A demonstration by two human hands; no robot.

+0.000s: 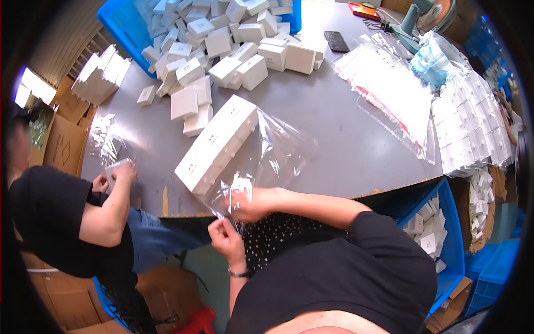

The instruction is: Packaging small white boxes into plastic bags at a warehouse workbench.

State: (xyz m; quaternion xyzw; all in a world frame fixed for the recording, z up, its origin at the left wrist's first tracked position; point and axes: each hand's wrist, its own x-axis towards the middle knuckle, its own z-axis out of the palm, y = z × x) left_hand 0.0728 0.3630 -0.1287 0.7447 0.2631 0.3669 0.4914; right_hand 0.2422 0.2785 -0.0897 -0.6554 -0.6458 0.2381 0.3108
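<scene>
Biggest thing first: the grey table (345,145) has lots left on it. A big heap of loose white boxes (222,50) spills from the blue bin (119,28) at the far side, not bagged yet. A stack of empty clear bags (389,92) waits on your right.

Next, the row of white boxes (217,143) sits near the table edge in front of you, already inside the clear bag (278,153). So this lot looks packed, but the bag mouth is open at your end, I think. Lots more to go.

Now your hands. Your right hand (250,203) is closed on the bag mouth at the table edge. Your left hand (222,235) is just below it, fingers pinched together on the same plastic flap.

A co-worker's hands (114,177) hold a small box on the left.
</scene>
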